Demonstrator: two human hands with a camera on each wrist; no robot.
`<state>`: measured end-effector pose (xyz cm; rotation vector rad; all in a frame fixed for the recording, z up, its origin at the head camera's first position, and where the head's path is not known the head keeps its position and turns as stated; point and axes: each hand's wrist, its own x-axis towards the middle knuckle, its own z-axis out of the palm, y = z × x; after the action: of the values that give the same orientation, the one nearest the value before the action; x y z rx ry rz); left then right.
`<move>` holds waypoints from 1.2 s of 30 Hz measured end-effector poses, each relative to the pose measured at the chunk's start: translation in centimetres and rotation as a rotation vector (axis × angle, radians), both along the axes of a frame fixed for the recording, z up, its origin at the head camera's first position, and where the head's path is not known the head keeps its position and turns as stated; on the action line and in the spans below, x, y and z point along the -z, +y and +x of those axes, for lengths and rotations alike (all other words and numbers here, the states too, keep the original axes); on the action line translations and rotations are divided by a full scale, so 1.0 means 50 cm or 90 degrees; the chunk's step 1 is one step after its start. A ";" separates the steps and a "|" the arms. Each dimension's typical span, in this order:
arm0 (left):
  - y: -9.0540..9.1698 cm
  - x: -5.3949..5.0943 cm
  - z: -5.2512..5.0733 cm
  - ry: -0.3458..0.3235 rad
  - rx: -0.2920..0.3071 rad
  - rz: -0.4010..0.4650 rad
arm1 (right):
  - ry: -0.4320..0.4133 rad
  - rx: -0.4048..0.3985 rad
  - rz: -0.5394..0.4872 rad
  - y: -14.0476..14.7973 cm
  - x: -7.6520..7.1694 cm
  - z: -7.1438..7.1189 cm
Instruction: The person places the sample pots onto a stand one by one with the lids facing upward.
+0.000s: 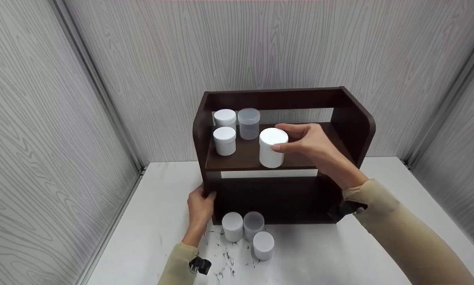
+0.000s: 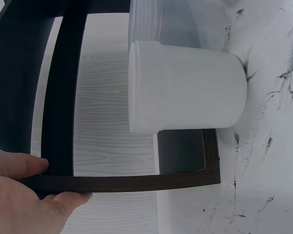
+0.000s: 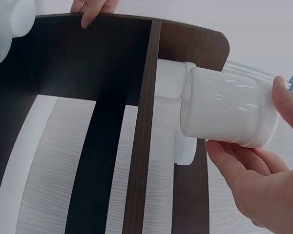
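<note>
Between thumb and fingers my right hand [image 1: 314, 143] holds a white lidded jar [image 1: 272, 152] upright, in front of the upper shelf of a dark brown rack [image 1: 296, 158]. In the right wrist view the same jar [image 3: 227, 105] shows pinched near its lid. My left hand [image 1: 200, 206] grips the rack's left side panel low down; in the left wrist view its thumb [image 2: 24, 165] lies on one face of the panel edge. On the upper shelf stand a white jar [image 1: 224, 142], another white jar [image 1: 224, 117] behind it, and a translucent jar [image 1: 249, 124].
On the white table [image 1: 165, 237], before the rack's lower left, stand a white jar [image 1: 232, 227], a translucent jar [image 1: 254, 226] and a smaller-looking white jar [image 1: 263, 246]. Dark scuff marks surround them. Wood-grain panels [image 1: 142, 59] enclose the table at the back and both sides.
</note>
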<state>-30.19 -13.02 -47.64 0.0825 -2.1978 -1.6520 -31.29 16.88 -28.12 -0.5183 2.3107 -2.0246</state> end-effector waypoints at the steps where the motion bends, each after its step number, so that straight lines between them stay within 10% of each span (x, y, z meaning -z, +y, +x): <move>1: 0.000 0.000 0.001 0.000 0.000 0.000 | -0.001 0.000 0.000 -0.003 0.000 -0.005; 36: -0.002 0.005 -0.001 0.010 0.004 0.003 | -0.033 0.034 0.018 -0.085 0.014 -0.117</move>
<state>-30.23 -13.10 -47.90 0.0641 -2.1840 -1.6552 -37.14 12.63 -28.80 -0.4023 2.3442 -2.0008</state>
